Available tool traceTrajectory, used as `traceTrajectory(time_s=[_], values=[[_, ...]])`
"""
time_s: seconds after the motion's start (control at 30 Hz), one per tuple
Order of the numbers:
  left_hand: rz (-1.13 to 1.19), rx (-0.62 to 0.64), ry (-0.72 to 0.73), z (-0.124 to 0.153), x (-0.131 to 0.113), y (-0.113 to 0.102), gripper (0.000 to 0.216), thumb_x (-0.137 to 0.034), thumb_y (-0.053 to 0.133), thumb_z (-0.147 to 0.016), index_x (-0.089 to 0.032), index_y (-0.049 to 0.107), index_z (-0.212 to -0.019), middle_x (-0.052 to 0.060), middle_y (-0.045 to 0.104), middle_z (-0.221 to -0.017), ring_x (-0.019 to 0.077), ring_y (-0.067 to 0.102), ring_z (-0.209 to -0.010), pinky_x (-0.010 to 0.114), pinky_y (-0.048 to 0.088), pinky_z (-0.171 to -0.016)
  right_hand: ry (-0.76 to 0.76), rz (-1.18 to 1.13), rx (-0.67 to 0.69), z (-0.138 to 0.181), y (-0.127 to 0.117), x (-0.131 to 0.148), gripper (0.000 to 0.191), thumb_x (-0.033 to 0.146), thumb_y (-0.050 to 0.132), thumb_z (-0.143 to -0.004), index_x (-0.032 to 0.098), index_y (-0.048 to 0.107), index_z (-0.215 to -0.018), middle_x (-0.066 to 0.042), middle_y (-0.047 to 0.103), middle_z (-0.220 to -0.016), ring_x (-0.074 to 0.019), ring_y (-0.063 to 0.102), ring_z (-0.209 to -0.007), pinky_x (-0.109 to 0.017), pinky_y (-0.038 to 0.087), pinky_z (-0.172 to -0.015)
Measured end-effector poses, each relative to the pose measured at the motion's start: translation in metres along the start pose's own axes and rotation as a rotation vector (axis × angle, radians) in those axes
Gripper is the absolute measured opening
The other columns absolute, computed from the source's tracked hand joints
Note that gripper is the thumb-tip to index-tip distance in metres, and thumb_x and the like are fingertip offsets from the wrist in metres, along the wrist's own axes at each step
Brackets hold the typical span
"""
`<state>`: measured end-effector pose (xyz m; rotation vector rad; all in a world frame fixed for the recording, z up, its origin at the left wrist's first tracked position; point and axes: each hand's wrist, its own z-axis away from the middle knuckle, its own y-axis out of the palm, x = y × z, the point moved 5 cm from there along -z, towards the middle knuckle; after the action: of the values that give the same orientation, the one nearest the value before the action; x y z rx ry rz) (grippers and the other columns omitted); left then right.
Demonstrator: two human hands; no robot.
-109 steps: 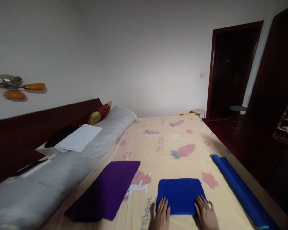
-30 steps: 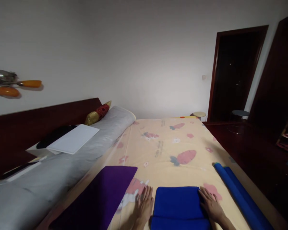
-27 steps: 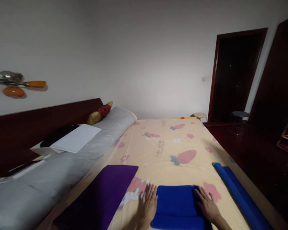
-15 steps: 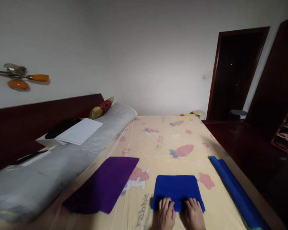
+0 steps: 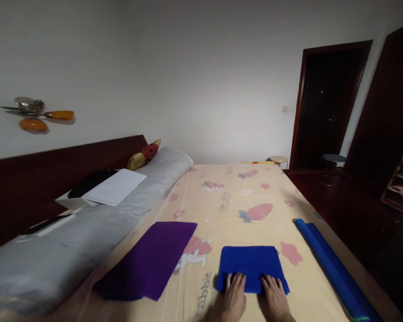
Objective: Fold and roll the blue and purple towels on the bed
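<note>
A blue cloth (image 5: 251,259) lies on the bedsheet in front of me, roughly rectangular, with a thicker, folded or rolled-looking near edge. My left hand (image 5: 235,293) rests palm down on the left part of that edge, its fingers pointing forward and a little apart. On the right part of the same edge lies my right hand (image 5: 274,293), fingers also stretched forward over the cloth. Neither hand visibly pinches it. What is under the palms is hidden. To the left, a purple cloth (image 5: 154,259) is spread flat. A rolled blue cloth (image 5: 336,268) lies along the right side of the bed.
The patterned bedsheet (image 5: 218,210) covers the bed. Grey bedding (image 5: 121,223) runs along the headboard (image 5: 70,156), with a white flat box (image 5: 116,188) and a red-gold cushion (image 5: 144,154) on it. Two stools, one a dark stool (image 5: 334,158), stand beyond the bed.
Both hands stay at the blue cloth's near edge, with the fingers shifted slightly and lying a bit flatter. The whole view has moved a little.
</note>
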<state>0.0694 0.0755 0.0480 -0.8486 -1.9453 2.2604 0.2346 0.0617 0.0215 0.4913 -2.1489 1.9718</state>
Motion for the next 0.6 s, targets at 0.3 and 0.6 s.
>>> traceTrajectory(time_s=[0.3,0.6], values=[[0.030,0.079,-0.033,-0.009,0.002,0.003,0.071,-0.042,0.042,-0.080,-0.028,0.025,-0.148,-0.003,0.017,-0.157,0.0226,0.011,-0.145,0.049,0.008,-0.118,0.047,0.001,0.228,-0.007,-0.011,-0.007,0.075,0.031,0.045,-0.069,0.020,0.038,-0.143,-0.004,0.030,-0.152,-0.0250,0.026,-0.141,-0.048,0.020,-0.113],[-0.224,-0.133,-0.119,0.016,0.055,-0.014,0.073,-0.040,0.046,-0.080,-0.033,0.020,-0.148,-0.002,0.011,-0.158,0.0265,0.009,-0.145,0.054,0.003,-0.115,0.172,0.144,0.051,0.001,-0.016,-0.036,0.072,0.030,0.048,-0.069,0.018,0.042,-0.140,-0.009,0.028,-0.153,-0.0293,0.022,-0.142,-0.053,0.019,-0.111]])
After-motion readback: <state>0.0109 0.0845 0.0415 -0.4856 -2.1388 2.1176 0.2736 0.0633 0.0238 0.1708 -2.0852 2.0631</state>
